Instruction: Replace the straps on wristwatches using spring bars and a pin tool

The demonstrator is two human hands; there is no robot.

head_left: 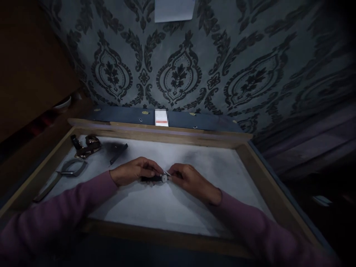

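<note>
A wristwatch (164,178) with a pale round dial and a dark strap (151,178) is between my two hands, over the white tray floor (133,207). My left hand (137,171) is closed on the watch at its strap side, the fingers reaching toward the case. From the other side, my right hand (191,180) pinches a thin, shiny metal tool (167,172), its tip at the upper edge of the watch case. Dim light and my fingers hide the tool's exact kind.
A wooden frame (257,185) surrounds the white surface. At its left lie a grey-strapped watch (74,168), a heap of brown-strapped watches (88,146) and a dark flat strip (119,154). Behind stand a small white box (161,118) and a patterned wall (178,74).
</note>
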